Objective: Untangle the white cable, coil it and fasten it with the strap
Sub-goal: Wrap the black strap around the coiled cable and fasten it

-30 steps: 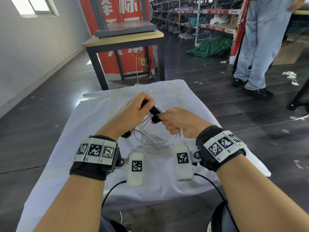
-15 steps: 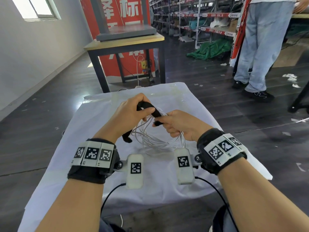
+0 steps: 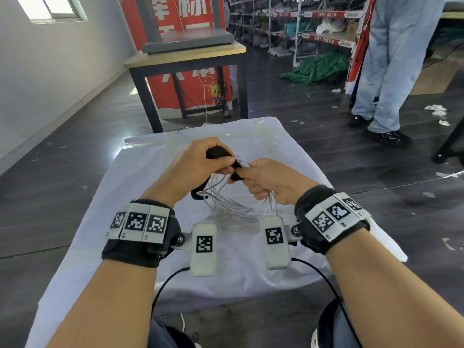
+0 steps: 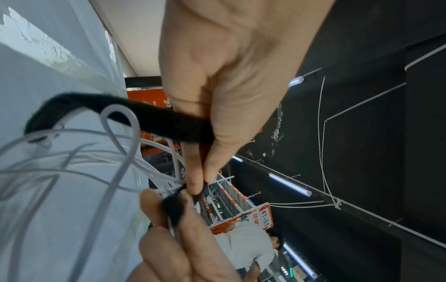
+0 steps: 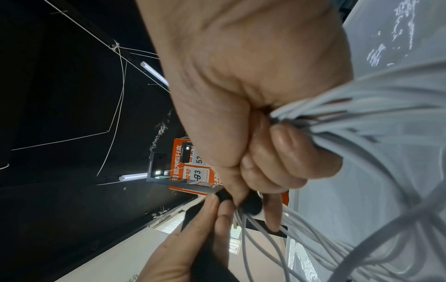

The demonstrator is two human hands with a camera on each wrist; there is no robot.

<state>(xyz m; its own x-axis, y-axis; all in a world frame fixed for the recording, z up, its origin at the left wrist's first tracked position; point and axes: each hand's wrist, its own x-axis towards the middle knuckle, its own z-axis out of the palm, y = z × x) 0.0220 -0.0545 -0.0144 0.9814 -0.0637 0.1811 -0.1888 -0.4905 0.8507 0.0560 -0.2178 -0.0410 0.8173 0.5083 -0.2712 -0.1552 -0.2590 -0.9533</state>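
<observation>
I am seeing the thin white cable [image 3: 233,204] hanging in loose round coils between my two hands, above the white-cloth-covered worktop [image 3: 130,177]. The black fabric strap [image 3: 218,153] is crossing the top of the coil bundle; in the left wrist view the strap [image 4: 135,112] is arching over the cable loops [image 4: 113,145] and passing under my thumb. My left hand [image 3: 198,163] is pinching the strap between thumb and fingers, fingers curled around it. My right hand [image 3: 270,180] is gripping the gathered strands in a closed fist, and its fingertips are pinching the strap's other end where it meets the bundle; the right wrist view is showing the strands [image 5: 362,106] fanning out of that fist [image 5: 253,95]. Beyond the worktop, a wooden table with black legs [image 3: 185,59] is standing before a red banner [image 3: 175,18], and a person in pale jeans [image 3: 391,59] is standing well apart on the dark floor.
</observation>
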